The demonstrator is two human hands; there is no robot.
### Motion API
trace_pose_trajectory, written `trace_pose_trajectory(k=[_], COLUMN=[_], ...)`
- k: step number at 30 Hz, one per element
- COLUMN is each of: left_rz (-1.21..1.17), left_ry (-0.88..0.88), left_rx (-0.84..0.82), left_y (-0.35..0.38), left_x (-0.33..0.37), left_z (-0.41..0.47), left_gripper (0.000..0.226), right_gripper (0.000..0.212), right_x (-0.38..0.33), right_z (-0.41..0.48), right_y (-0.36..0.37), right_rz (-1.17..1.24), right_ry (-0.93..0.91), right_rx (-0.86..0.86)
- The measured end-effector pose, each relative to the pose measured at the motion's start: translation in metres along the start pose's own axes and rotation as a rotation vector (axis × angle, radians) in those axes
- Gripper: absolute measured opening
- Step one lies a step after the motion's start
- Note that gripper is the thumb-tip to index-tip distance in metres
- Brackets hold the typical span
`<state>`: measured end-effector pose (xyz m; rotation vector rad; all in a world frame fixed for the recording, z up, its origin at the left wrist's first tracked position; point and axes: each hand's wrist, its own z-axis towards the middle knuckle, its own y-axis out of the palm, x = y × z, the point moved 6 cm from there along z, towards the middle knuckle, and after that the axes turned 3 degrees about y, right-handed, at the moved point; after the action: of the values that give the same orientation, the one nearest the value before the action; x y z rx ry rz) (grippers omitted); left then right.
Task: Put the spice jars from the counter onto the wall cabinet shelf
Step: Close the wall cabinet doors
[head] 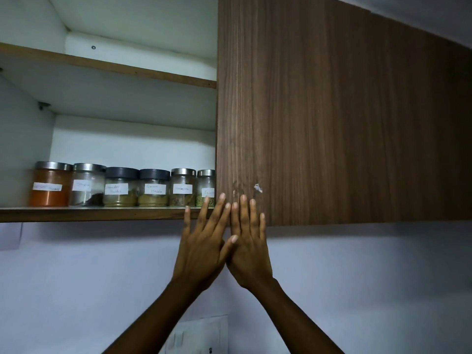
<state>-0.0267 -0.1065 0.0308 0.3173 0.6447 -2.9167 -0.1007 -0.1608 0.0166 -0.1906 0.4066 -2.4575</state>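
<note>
Left hand (pixel 201 254) and right hand (pixel 249 254) raised flat, grip wide open (empty), thumbs seemingly overlapping, below spice jars (pixel 120 187).

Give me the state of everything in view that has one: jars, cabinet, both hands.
Six spice jars: lidded, upright, in a row on the lower shelf.
Upper shelf: nothing visible on it.
Cabinet door: covers the right side.
Left hand: open, empty.
Right hand: open, empty.

- Six jars (pixel 122 187) stand upright in a touching row at the front of the shelf (pixel 76 213), each with a white label.
- From the left: orange powder, pale contents, two black-lidded with yellowish spice, two steel-lidded; the last is partly hidden.
</note>
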Motion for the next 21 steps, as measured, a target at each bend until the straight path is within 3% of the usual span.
trace_pose_trajectory(k=[7, 12, 16, 21], left_rz=[0.235, 0.380, 0.363, 0.261], left_ry=[0.091, 0.197, 0.227, 0.190], left_rx=[-0.179, -0.302, -0.300, -0.220], left_y=[-0.012, -0.033, -0.070, -0.137], left_x=[-0.003, -0.007, -0.010, -0.014], left_z=[-0.002, -0.019, -0.036, -0.046], left_gripper=[0.074, 0.068, 0.060, 0.046], right_gripper=[0.095, 0.104, 0.084, 0.049], right_x=[0.001, 0.001, -0.014, -0.056], right_z=[0.003, 0.004, -0.004, -0.011], right_y=[-0.003, -0.006, -0.035, -0.092], right_rz=[0.021, 0.041, 0.095, 0.205], right_ry=[-0.028, -0.027, 0.045, -0.006], right_rx=[-0.105, -0.257, -0.274, -0.083])
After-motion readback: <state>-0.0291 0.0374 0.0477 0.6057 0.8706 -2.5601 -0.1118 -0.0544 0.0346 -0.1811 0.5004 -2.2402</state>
